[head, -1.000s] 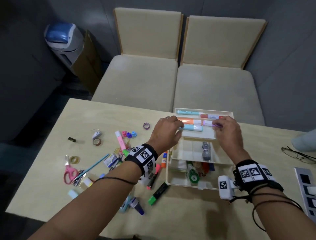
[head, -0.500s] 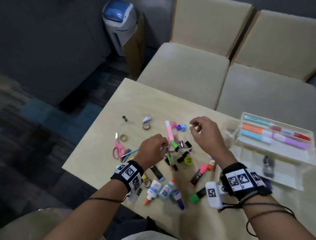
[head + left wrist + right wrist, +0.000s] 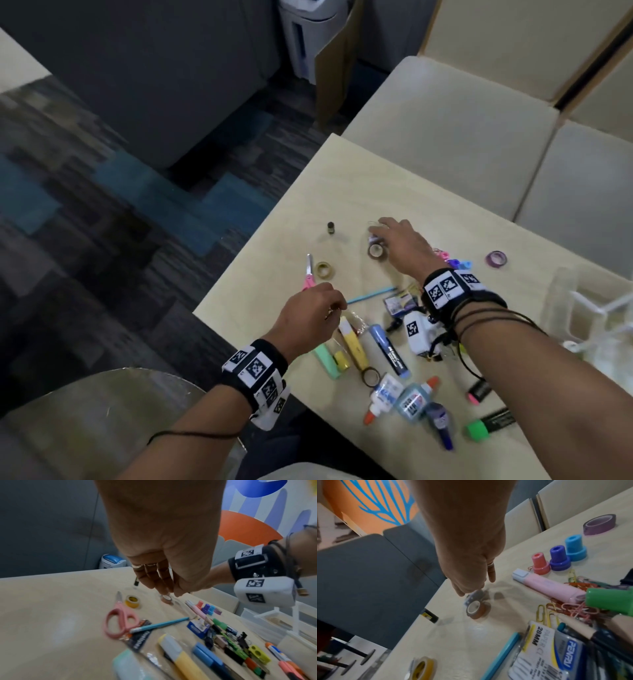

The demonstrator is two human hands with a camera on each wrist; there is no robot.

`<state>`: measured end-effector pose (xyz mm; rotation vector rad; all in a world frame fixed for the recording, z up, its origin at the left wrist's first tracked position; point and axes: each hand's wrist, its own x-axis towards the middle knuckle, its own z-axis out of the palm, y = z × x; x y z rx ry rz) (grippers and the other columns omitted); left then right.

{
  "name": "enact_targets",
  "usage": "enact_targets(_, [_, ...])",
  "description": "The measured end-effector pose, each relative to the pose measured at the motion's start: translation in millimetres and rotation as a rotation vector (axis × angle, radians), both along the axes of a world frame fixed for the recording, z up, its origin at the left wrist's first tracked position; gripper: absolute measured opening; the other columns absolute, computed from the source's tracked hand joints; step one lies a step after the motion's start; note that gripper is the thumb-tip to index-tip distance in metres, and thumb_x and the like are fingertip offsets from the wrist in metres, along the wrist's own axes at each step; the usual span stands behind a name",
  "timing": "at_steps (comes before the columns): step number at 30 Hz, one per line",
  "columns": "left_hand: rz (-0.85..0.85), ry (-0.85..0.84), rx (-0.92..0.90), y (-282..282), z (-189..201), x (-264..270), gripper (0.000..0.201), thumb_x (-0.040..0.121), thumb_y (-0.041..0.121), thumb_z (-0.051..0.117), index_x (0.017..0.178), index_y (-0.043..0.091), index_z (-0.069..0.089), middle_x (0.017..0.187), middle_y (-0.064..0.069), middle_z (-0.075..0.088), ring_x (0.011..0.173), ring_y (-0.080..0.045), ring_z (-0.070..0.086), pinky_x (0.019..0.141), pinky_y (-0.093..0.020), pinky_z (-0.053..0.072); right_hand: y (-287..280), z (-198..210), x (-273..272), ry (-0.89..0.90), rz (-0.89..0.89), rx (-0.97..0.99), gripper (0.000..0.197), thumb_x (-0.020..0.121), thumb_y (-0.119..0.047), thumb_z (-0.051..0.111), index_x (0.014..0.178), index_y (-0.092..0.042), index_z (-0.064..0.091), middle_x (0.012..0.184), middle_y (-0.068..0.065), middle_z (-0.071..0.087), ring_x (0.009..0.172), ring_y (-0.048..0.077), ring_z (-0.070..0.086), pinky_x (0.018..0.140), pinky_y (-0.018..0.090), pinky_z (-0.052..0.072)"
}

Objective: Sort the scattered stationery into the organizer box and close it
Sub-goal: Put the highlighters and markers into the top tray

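- Head: right hand [image 3: 404, 245], fingers extended, reaches over brown tape [image 3: 376, 250]; left hand [image 3: 308, 317] hangs loosely curled above the scissors [image 3: 309, 276]; box [image 3: 596, 308] at table's right edge.
- Left wrist: left fingers [image 3: 154, 577] relaxed, holding nothing.
- Right wrist: right fingertips [image 3: 462, 592] touch a small clip beside the tape; whether they grip it, I cannot tell.

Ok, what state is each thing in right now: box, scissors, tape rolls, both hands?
Organizer box: open, trays spread out.
Pink scissors: blades closed, lying flat.
Brown tape roll: standing on edge.
Purple tape roll: lying flat.
Left hand: loosely curled, holding nothing.
Right hand: fingertips at a pale tape roll; grip unclear.
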<state>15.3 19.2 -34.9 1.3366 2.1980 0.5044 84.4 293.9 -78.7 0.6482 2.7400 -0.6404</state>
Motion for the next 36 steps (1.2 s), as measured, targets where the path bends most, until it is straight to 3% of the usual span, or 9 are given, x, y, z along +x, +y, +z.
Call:
enact_targets(7, [0.082,-0.036,0.052,-1.5,-0.9,-37.9,0.011,0.091,0.023,0.065,0.099,0.029,0.070,0.093,0.011,0.063,0.077,-0.011,0.062,0.067,-0.037,0.055,3.6,-29.2,0.5,0.077,-0.075,0.111,0.026,0.093,-0.013,0.065,0.118,-0.019,0.067,0.120,0.006,0.054,0.107,0.034,0.056,0.083,0.044,0.052])
enact_targets(13, [0.151,0.086,0.063,58.8,-17.4,-89.9,0.046,0.091,0.007,0.064,0.134,0.023,0.060,0.130,-0.004,0.055,0.100,-0.024,0.063,0.078,-0.031,0.050,-13.2,-14.8,22.5,0.340,-0.351,-0.068,0.007,0.098,-0.025,0.069,0.101,-0.020,0.065,0.105,0.000,0.063,0.099,0.023,0.060,0.081,0.036,0.048])
enact_targets(17, [0.049,0.141,-0.004,94.4,-39.2,-112.6,0.054,0.090,-0.001,0.064,0.138,0.024,0.060,0.138,-0.007,0.053,0.107,-0.031,0.060,0.084,-0.037,0.055,-34.5,23.6,54.2,0.431,-0.520,-0.304,0.023,0.085,-0.030,0.087,0.090,-0.029,0.065,0.099,-0.011,0.068,0.089,0.012,0.068,0.076,0.031,0.055])
enact_targets(20, [0.016,0.125,-0.017,108.6,-53.8,-121.9,0.040,0.093,0.002,0.062,0.129,0.017,0.069,0.120,-0.011,0.063,0.101,-0.035,0.066,0.087,-0.044,0.057,-44.3,43.1,80.1,0.446,-0.577,-0.399,0.031,0.075,-0.026,0.095,0.088,-0.030,0.067,0.101,-0.005,0.068,0.086,0.017,0.067,0.074,0.034,0.056])
enact_targets(25, [0.037,0.117,-0.034,118.9,-56.7,-122.6,0.021,0.095,0.010,0.063,0.111,0.013,0.076,0.107,-0.012,0.071,0.100,-0.035,0.068,0.087,-0.043,0.057,-62.4,65.2,122.8,0.486,-0.593,-0.427,0.030,0.078,-0.025,0.092,0.097,-0.033,0.070,0.103,-0.009,0.063,0.080,0.006,0.059,0.070,0.016,0.047])
enact_targets(28, [0.050,0.020,0.104,126.0,-30.2,-92.2,0.015,0.093,0.015,0.071,0.106,0.013,0.078,0.102,-0.007,0.076,0.094,-0.025,0.070,0.084,-0.037,0.057,-66.5,60.9,147.5,0.552,-0.611,-0.415,0.027,0.089,-0.030,0.083,0.107,-0.044,0.069,0.105,-0.009,0.060,0.087,0.011,0.060,0.079,0.020,0.047])
enact_targets(31, [0.000,-0.082,0.210,135.0,-2.9,-40.2,0.011,0.089,0.017,0.078,0.099,0.015,0.079,0.091,0.002,0.078,0.079,-0.011,0.067,0.076,-0.023,0.050,-75.5,64.5,171.0,0.613,-0.656,-0.381,0.021,0.103,-0.023,0.067,0.122,-0.029,0.073,0.104,-0.004,0.060,0.096,0.012,0.062,0.087,0.024,0.047])
enact_targets(34, [-0.080,-0.167,0.263,147.6,13.3,25.2,0.007,0.084,0.017,0.084,0.090,0.018,0.079,0.077,0.009,0.073,0.070,-0.002,0.064,0.068,-0.011,0.042,-85.5,74.2,210.7,0.615,-0.692,-0.361,0.039,0.106,-0.026,0.062,0.145,-0.032,0.058,0.105,-0.003,0.057,0.096,0.011,0.061,0.093,0.027,0.049])
enact_targets(36, [-0.118,-0.220,0.256,149.9,21.5,63.2,0.009,0.082,0.012,0.084,0.088,0.017,0.080,0.075,0.015,0.070,0.074,0.012,0.064,0.068,-0.002,0.040,-88.0,81.8,240.1,0.591,-0.766,-0.430,0.049,0.105,-0.031,0.064,0.150,-0.038,0.046,0.103,-0.006,0.056,0.086,0.011,0.060,0.086,0.028,0.051])
